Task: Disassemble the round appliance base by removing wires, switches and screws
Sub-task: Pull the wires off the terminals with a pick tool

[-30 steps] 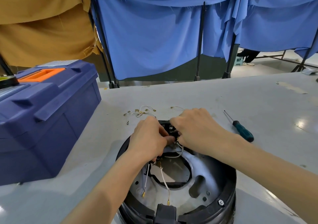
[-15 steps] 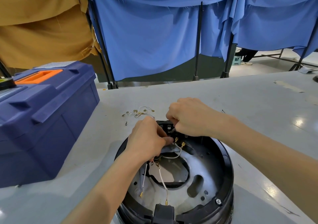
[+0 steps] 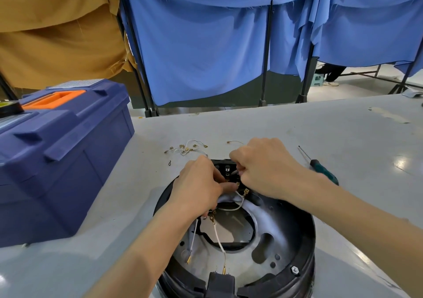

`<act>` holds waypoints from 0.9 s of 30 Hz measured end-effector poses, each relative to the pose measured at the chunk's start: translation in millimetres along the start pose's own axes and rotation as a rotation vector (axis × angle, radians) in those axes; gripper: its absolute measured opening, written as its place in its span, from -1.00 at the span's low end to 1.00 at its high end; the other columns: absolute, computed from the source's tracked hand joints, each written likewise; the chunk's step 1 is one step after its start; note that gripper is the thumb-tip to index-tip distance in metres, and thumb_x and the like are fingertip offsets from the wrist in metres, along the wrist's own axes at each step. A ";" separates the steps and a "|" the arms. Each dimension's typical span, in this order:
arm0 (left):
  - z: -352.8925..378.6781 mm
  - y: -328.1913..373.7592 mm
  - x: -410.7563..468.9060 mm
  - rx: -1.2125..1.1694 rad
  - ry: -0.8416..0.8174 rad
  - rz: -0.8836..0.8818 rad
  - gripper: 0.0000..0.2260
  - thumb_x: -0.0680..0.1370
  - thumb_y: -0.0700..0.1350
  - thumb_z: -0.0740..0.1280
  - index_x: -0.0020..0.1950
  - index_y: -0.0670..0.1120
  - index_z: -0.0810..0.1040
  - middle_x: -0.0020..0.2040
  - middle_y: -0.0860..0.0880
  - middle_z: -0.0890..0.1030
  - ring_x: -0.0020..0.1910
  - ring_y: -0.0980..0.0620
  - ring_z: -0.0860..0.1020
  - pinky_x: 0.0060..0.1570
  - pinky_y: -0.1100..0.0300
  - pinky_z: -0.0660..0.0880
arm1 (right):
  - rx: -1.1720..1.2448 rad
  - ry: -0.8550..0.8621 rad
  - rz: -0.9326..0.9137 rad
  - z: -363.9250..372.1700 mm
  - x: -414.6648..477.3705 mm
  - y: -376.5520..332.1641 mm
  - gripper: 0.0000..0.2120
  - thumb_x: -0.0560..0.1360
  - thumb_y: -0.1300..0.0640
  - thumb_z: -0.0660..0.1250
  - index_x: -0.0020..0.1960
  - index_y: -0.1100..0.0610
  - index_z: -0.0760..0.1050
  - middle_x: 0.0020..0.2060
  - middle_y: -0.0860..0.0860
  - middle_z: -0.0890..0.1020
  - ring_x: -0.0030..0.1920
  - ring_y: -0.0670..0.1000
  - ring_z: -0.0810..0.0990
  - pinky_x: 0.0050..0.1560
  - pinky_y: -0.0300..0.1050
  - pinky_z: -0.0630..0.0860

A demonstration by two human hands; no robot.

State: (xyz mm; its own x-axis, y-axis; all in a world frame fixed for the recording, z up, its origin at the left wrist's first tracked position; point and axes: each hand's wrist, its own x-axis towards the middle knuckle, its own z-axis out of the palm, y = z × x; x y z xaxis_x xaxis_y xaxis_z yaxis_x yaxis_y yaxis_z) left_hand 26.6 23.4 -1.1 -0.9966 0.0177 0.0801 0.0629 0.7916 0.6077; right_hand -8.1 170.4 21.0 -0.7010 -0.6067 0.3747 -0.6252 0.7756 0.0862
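One round appliance base [image 3: 299, 242], black rim, nearest on the grey table [image 3: 263, 124]. One hex nut [image 3: 294, 269] on its near right rim. Inside it, two white wires [image 3: 218, 238] dangle with gold tips and a third loops under the hands. Two hands meet at the switch block [image 3: 226, 168] on the base's far rim. Left hand [image 3: 196, 190]: fingers curled down at the block, thumb laid across toward a gold terminal — what it grips is hidden. Right hand [image 3: 267, 172]: fingers curled, tips pinching a pale wire end [image 3: 234, 172] at the block. One green-handled screwdriver [image 3: 322, 169] lies just right of the right wrist. One small pile of loose wires [image 3: 187, 149] lies beyond the left hand. One blue toolbox [image 3: 64, 160] with an orange handle stands on the left — blue curtains [image 3: 206, 57] hang behind
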 end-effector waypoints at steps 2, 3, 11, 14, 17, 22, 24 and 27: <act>-0.1 0.0 0.1 0.013 -0.007 -0.008 -0.84 0.49 -0.07 0.41 -0.14 -0.15 0.69 -0.66 -0.01 0.43 -0.72 0.06 0.34 -0.47 0.05 0.53 | -0.064 -0.003 -0.035 1.2 -4.9 -7.4 -0.76 0.39 0.18 0.26 -0.31 0.10 0.19 -0.39 -0.03 0.28 -0.41 0.02 0.22 -0.42 -0.13 -0.02; -0.2 -0.1 0.1 0.019 -0.008 -0.014 -0.87 0.49 -0.13 0.39 -0.16 -0.16 0.69 -0.69 0.02 0.40 -0.74 0.07 0.33 -0.49 0.08 0.51 | -0.102 0.031 -0.083 1.0 -6.2 -11.0 -0.68 0.33 0.18 0.33 -0.34 0.09 0.15 -0.40 -0.02 0.35 -0.46 0.00 0.16 -0.42 -0.14 -0.06; 0.0 0.4 3.5 0.036 0.009 -0.096 -0.74 0.36 -0.26 0.31 -0.53 -0.06 0.47 -0.71 -0.01 0.39 -0.75 0.04 0.35 -0.56 0.26 0.43 | -0.224 0.124 -0.209 -2.3 -10.3 -22.8 -0.47 -0.12 0.19 0.49 -0.44 0.09 0.13 -0.64 0.01 0.38 -0.64 0.10 0.16 -0.38 -0.30 -0.19; 0.2 -1.5 3.7 -0.024 -0.014 -0.055 -0.86 0.35 -0.15 0.40 -0.42 -0.05 0.59 -0.71 -0.01 0.40 -0.75 0.04 0.34 -0.51 0.20 0.45 | -0.107 0.004 -0.128 -1.9 -3.5 -12.9 -0.73 0.34 0.21 0.32 -0.29 0.09 0.19 -0.39 0.05 0.35 -0.39 0.13 0.27 -0.45 -0.15 -0.03; 1.1 -4.3 4.8 -0.048 -0.013 -0.022 -0.77 0.44 0.02 0.49 -0.34 -0.08 0.65 -0.68 -0.02 0.43 -0.71 0.02 0.36 -0.45 0.09 0.54 | 0.032 -0.071 -0.045 -8.6 6.3 -4.8 -0.85 0.39 0.25 0.22 -0.23 0.09 0.26 -0.38 0.01 0.24 -0.24 0.14 0.31 -0.38 -0.09 0.09; 0.2 -3.8 5.2 -0.034 -0.001 0.002 -0.75 0.44 0.06 0.50 -0.36 -0.05 0.64 -0.64 -0.04 0.47 -0.67 -0.02 0.39 -0.31 -0.03 0.61 | 0.164 -0.124 -0.044 -10.8 10.5 0.3 -0.65 0.38 0.28 0.22 -0.39 -0.03 0.12 -0.38 -0.06 0.23 -0.16 0.12 0.32 -0.22 -0.10 0.14; 0.0 -4.0 5.5 -0.030 -0.004 0.006 -0.75 0.43 0.06 0.50 -0.35 -0.06 0.65 -0.64 -0.05 0.47 -0.66 -0.02 0.39 -0.31 -0.05 0.60 | 0.193 -0.132 -0.033 -11.3 11.7 2.6 -0.63 0.37 0.28 0.24 -0.41 -0.04 0.12 -0.39 -0.07 0.25 -0.16 0.12 0.32 -0.28 -0.11 0.10; 0.5 -4.3 5.8 -0.034 -0.003 0.004 -0.75 0.42 0.06 0.51 -0.35 -0.07 0.64 -0.62 -0.08 0.48 -0.66 -0.02 0.38 -0.34 -0.05 0.58 | 0.252 -0.149 0.000 -9.2 14.2 4.7 -0.61 0.38 0.29 0.28 -0.42 -0.04 0.15 -0.38 -0.07 0.27 -0.16 0.13 0.34 -0.38 -0.14 0.07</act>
State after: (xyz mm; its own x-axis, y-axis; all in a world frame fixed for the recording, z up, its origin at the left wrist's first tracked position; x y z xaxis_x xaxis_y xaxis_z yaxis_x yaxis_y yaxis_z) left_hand 20.5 20.3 -3.7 -0.9965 0.0222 0.0802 0.0682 0.7702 0.6341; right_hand -17.8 167.0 35.2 -0.7318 -0.6404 0.2333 -0.6779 0.7191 -0.1526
